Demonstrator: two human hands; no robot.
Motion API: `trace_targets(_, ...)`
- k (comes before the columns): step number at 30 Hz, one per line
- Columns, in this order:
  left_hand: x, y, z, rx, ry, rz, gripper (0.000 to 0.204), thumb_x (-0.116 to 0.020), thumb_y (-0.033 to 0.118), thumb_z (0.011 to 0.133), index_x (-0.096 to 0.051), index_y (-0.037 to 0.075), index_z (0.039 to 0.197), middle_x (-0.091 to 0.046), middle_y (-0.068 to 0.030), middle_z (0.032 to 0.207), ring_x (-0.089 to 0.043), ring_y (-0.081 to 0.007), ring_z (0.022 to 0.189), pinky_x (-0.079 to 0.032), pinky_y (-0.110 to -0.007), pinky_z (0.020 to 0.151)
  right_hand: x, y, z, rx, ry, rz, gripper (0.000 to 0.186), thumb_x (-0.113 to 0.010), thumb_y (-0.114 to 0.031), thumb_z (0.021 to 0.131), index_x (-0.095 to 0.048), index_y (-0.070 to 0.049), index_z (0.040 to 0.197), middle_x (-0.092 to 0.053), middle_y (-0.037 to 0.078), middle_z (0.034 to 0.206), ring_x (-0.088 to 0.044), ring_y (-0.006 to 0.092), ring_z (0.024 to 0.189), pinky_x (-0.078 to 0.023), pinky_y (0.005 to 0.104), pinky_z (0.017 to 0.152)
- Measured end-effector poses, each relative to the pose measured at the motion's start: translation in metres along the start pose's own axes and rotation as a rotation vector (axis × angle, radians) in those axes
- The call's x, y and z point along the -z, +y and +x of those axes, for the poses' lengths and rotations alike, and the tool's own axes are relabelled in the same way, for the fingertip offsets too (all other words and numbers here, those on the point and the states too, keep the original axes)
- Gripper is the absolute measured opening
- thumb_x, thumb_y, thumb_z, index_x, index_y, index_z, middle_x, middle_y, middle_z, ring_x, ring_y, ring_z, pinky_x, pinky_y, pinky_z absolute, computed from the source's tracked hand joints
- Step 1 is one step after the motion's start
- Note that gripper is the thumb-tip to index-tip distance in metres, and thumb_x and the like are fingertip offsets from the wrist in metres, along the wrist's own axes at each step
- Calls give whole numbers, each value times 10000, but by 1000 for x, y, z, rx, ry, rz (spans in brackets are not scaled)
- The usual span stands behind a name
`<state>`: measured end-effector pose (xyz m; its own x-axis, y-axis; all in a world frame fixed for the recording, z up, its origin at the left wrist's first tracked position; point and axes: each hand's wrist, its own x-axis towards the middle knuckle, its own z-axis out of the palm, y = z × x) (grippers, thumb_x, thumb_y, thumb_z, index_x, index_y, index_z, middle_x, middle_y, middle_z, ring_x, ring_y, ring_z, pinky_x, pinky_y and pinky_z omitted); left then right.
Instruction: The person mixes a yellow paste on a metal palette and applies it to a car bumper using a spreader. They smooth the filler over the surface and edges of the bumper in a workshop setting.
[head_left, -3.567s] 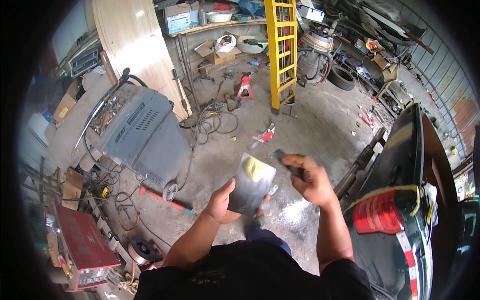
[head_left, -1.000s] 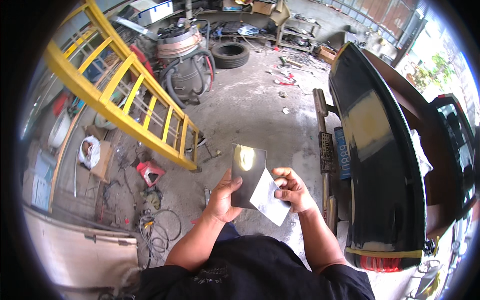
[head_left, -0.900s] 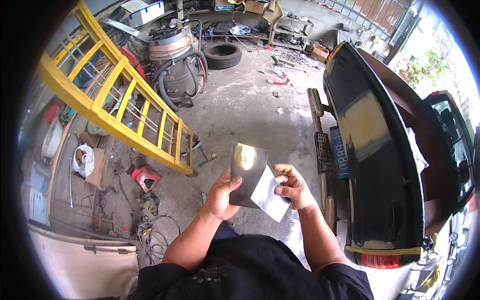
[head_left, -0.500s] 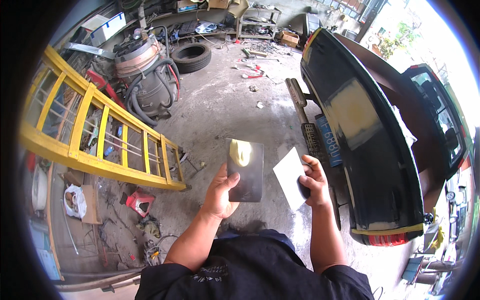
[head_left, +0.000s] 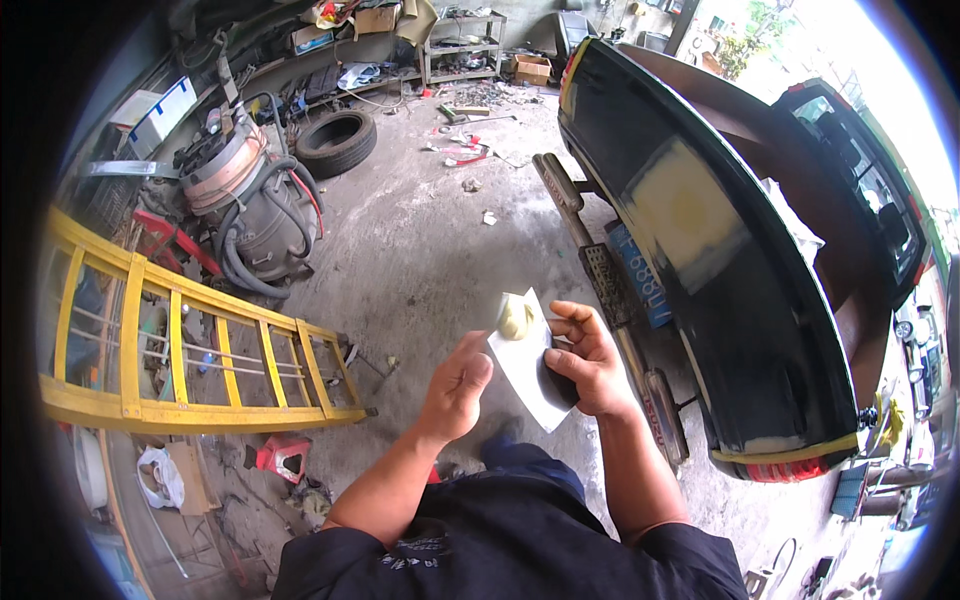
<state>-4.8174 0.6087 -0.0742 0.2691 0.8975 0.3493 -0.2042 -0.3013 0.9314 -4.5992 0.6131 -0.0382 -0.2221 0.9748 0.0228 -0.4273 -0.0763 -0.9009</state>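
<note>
glossy flat sheet [head_left: 524, 375], creamy rounded paste [head_left: 516, 320]

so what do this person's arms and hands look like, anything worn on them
The left hand and right hand are bare, with no gloves, watch or bracelet visible. Short black fabric sleeves leave the forearms uncovered; the black T-shirt has small pale markings on its left front.

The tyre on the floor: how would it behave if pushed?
The tyre lies on its side, so it probably won't roll. Its thick dark rubber suggests a stiff, fairly heavy slide. The open centre should leave an edge to grip.
</note>
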Motion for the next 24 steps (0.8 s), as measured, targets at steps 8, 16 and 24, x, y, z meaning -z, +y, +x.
trace_targets(8, 18, 2, 86, 574, -241, -823, 625, -568, 482, 1006, -489, 26, 1427, -627, -191, 1274, -679, -373, 1071, -605, -493, 782, 52, -78, 48, 481, -151, -167, 514, -674, 70, 862, -525, -4, 1349, -645, 147, 1272, -628, 241, 1204, -478, 412, 1058)
trace_targets(16, -7, -34, 120, 660, -413, -1207, 668, -565, 493, 996, -427, 31, 1458, -594, -248, 1305, -661, -517, 1036, -602, -620, 731, 61, -119, 73, 539, -436, -702, 517, -650, 69, 692, -680, -10, 1202, -726, 164, 1163, -637, 366, 1206, -490, 462, 1036)
trace_targets(24, -50, -41, 172, 628, -386, -1051, 727, -576, 566, 968, -432, 63, 1473, -575, -184, 1369, -637, -426, 1127, -565, -576, 827, 120, -128, 73, 271, 69, -1181, 430, -644, 83, 768, -675, -3, 1188, -708, 142, 1189, -684, 262, 1130, -513, 368, 1012)
